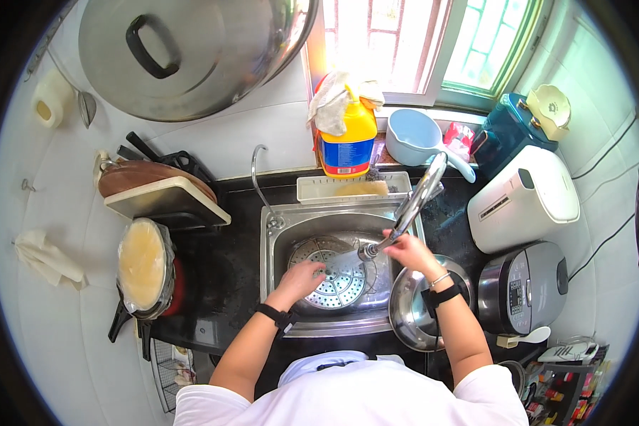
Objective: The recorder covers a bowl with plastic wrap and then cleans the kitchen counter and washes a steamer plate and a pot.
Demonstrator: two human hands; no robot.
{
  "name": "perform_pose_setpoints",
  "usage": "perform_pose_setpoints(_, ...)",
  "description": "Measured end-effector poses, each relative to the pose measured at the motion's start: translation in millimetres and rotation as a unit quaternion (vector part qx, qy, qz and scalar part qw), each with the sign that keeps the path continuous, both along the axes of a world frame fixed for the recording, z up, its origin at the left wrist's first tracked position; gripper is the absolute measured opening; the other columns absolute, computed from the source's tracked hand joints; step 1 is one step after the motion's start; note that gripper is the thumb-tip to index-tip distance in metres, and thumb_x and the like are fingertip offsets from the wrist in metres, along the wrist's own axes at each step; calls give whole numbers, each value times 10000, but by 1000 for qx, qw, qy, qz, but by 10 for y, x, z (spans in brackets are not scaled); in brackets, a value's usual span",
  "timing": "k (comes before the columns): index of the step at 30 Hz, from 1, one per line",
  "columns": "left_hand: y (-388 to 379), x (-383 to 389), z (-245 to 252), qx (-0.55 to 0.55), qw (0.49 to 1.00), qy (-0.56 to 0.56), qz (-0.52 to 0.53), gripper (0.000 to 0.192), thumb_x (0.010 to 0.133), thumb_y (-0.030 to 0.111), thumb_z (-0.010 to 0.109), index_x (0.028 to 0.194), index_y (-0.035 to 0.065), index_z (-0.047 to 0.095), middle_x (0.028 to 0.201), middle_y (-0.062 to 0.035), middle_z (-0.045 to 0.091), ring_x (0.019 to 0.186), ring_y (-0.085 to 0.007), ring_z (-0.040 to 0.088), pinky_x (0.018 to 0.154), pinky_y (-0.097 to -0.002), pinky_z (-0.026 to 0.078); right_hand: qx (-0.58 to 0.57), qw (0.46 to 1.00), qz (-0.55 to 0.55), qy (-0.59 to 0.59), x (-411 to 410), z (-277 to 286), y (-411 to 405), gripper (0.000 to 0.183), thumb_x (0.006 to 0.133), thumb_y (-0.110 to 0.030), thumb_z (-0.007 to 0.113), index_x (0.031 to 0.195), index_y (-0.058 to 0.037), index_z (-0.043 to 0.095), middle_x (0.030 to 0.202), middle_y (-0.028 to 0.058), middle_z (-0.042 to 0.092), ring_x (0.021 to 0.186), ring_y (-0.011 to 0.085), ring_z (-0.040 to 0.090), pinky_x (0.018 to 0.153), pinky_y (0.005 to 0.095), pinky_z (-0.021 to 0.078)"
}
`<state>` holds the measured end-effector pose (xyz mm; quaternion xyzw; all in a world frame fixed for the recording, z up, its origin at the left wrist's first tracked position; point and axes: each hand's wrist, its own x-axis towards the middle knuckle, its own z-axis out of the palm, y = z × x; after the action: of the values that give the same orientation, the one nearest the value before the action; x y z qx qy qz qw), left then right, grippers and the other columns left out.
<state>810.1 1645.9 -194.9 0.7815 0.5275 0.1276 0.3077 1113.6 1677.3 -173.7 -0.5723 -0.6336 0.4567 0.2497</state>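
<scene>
A round perforated metal steamer plate (336, 293) is tilted in the stainless steel sink (273, 326). My left hand (300, 282) holds it by the small post at its centre, between the fingertips. Water sprays from the head of the chrome faucet (418, 198) onto the plate's upper part. My right hand (412, 252) is closed around the faucet's neck just behind the spray head. Beneath the first plate, a second perforated metal piece (298, 250) shows partly in the basin.
A steel basin (404, 306) overlaps the sink's right rim. Beyond it are a rice cooker (522, 287) and a white appliance (522, 202). A narrow tray (309, 190), a yellow jug (354, 125) and a blue dipper (412, 139) line the back. A covered pot (144, 266) stands left.
</scene>
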Motion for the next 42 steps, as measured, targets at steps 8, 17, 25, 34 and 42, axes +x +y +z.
perform_pose_setpoints(8, 372, -39, -48, 15, 1000, -15, 17, 294, 794, 205, 587, 1029, 32, 621, 968, -175, 610, 937, -340, 573, 821, -403, 461, 167, 980, -45, -102, -16, -255, 1221, 460, 878, -236, 569, 1252, 10, 458, 1147, 177, 578, 956, 216, 604, 813, 302, 478)
perform_pose_setpoints(17, 1595, 347, -46, 68, 991, 72, -89, 397, 791, 129, 541, 1177, 36, 523, 1200, -164, 512, 1115, -332, 483, 952, -392, 401, 208, 969, 53, -119, -56, -710, 1963, 284, 869, -227, 472, 950, -32, 662, 999, 156, 645, 1146, 328, 477, 1041, 370, 293)
perform_pose_setpoints(25, 2000, 948, -218, 139, 968, 70, -197, 584, 793, 195, 590, 1338, 244, 385, 1398, -60, 353, 1290, -315, 316, 975, -542, 338, 236, 971, -25, -14, -59, -305, 1700, 347, 844, -172, 521, 1146, -15, 586, 1249, 154, 508, 1188, 253, 443, 986, 312, 345)
perform_pose_setpoints(34, 2059, 1065, -263, 56, 962, 220, -149, 761, 777, 539, 580, 1359, 111, 344, 1367, -102, 399, 1267, -305, 346, 1024, -578, 219, 186, 945, -188, 191, -173, 492, 1233, 581, 826, -75, 436, 1392, -30, 310, 1482, 126, 180, 1376, 252, 161, 1077, 323, 216)
perform_pose_setpoints(42, 2124, 718, -431, 6, 937, 350, 0, 846, 692, 622, 624, 1241, -5, 481, 1287, -185, 480, 1258, -322, 375, 1043, -504, 230, 124, 910, -207, 337, -221, 462, 937, 585, 824, -23, 376, 1401, -51, 288, 1440, 90, 261, 1282, 304, 317, 1003, 370, 380)
